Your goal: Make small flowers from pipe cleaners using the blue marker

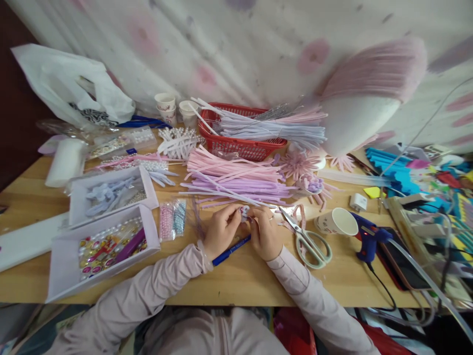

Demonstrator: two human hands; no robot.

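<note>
From the head camera, a person in pale sleeves sat at a wooden table (236,291). The left hand (221,230) pinched a small pale piece (244,212) with a dark pink spot, just above the table's middle. The right hand (265,234) curled its fingertips against the piece's other side; whether they gripped it could not be told.

A blue pen (231,250) lay below the hands, partly hidden. Close by on the right, open scissors (301,232) pointed away from the person, with a paper cup (334,222), a blue glue gun (369,236) and a phone (406,261) farther along. Just beyond the fingers, purple stems (240,187) and pink stems (236,166) crowded the surface, backed by a red basket (244,149) heaped with paler ones. To the left lay bead packets (173,220) and two white boxes (111,277), the nearer filled with beads and gems.
</note>
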